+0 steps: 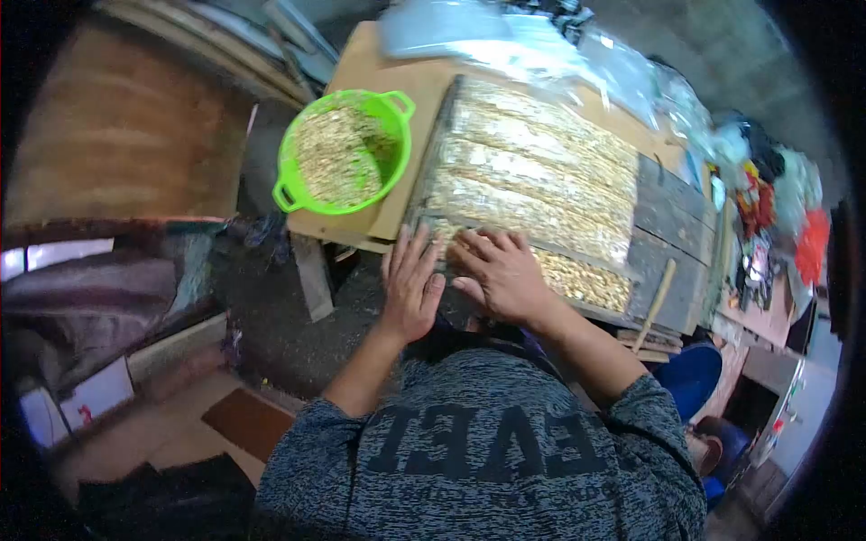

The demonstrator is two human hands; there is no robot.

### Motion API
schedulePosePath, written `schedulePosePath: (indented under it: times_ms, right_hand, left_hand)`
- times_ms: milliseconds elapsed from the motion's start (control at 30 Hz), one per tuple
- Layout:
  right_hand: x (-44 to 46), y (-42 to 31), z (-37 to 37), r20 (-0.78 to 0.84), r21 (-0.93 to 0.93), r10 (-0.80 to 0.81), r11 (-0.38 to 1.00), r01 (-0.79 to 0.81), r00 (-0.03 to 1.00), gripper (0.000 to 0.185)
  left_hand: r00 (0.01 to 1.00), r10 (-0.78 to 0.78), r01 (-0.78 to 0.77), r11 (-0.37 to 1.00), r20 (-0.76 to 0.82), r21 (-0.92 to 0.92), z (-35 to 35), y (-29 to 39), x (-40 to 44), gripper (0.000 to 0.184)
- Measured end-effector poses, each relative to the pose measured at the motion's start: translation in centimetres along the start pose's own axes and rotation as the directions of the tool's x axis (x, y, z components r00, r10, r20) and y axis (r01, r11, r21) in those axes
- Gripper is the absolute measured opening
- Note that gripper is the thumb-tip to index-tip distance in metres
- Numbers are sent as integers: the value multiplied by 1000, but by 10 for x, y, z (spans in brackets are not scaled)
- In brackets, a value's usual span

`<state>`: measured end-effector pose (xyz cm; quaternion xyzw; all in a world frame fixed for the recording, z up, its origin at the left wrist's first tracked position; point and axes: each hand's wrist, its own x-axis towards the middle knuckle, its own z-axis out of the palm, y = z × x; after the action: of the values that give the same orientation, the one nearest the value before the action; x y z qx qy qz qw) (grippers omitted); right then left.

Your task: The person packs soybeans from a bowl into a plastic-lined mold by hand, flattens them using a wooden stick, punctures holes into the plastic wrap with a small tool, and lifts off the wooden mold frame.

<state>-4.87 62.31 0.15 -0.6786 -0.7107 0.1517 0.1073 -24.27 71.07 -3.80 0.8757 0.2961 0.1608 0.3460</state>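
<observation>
My left hand [412,284] lies with its fingers straight at the left end of a dark wooden board [672,212]. Beside it, my right hand [505,275] rests palm down, fingers apart and slightly bent, over the left end of the nearest row of nut-like pieces [586,281]. Whether small pieces are under its fingertips is hidden. Beyond that row, several long strips of a pale, chunky mixture [532,171] lie side by side with a glossy, plastic-like surface. A bright green two-handled basin [397,171] with a similar loose mixture [334,153] stands left of the board.
A wooden stick [656,305] leans across the board's near right edge. Clear plastic sheets [523,45] cover the far side of the tan tabletop [361,68]. A blue round object [693,379] is low at right. Bags, including a red one [812,243], crowd the far right.
</observation>
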Motion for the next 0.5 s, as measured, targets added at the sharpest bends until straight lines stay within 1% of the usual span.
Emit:
schedulePosePath:
  times_ms: [33, 67, 100, 133, 167, 200, 233, 300, 333, 400, 433, 500]
  right_hand:
    - [-7, 2, 0, -54, 10, 16, 1000, -15, 998, 55]
    - [-17, 2, -3, -81, 25, 67, 998, -66, 994, 49]
    - [-30, 5, -6, -88, 10, 107, 994, -107, 990, 49]
    - [-45, 8, -7, -159, 21, 177, 984, -175, 971, 45]
    - [-60, 10, -7, -228, 39, 241, 970, -238, 943, 42]
    - [-78, 17, 1, -324, 88, 313, 950, -300, 893, 40]
    - [-98, 24, 5, -330, 86, 335, 942, -325, 883, 40]
    - [-139, 34, 10, -500, 81, 515, 829, -554, 697, 48]
    - [-157, 37, 10, -505, 85, 526, 819, -567, 684, 48]
    - [-189, 43, 10, -584, 196, 691, 629, -753, 425, 62]
    - [-198, 46, 12, -585, 203, 699, 617, -760, 411, 62]
    - [-214, 52, 22, -535, 506, 830, 463, -728, 156, 72]
  left_hand:
    - [999, 28, -28, 999, 17, -20, 2, 2, 2, 58]
    - [996, 21, -27, 997, 81, 76, 4, 5, 2, 58]
    - [990, 12, -37, 984, 143, 172, 6, 8, 3, 59]
    - [989, 21, -45, 986, 149, 160, 7, 8, 3, 63]
    - [984, 50, -74, 987, 171, 142, 9, 8, 3, 63]
    - [985, 46, -71, 987, 165, 145, 10, 8, 3, 65]
    - [987, 39, -63, 986, 157, 153, 11, 8, 3, 66]
    - [982, 41, -69, 986, 185, 152, 11, 7, 3, 69]
    - [984, 41, -66, 989, 174, 136, 12, 6, 2, 70]
    - [986, 47, -65, 992, 162, 107, 11, 6, 3, 73]
    - [983, 57, -77, 991, 174, 107, 11, 6, 3, 73]
    - [985, 51, -65, 994, 162, 83, 11, 7, 3, 73]
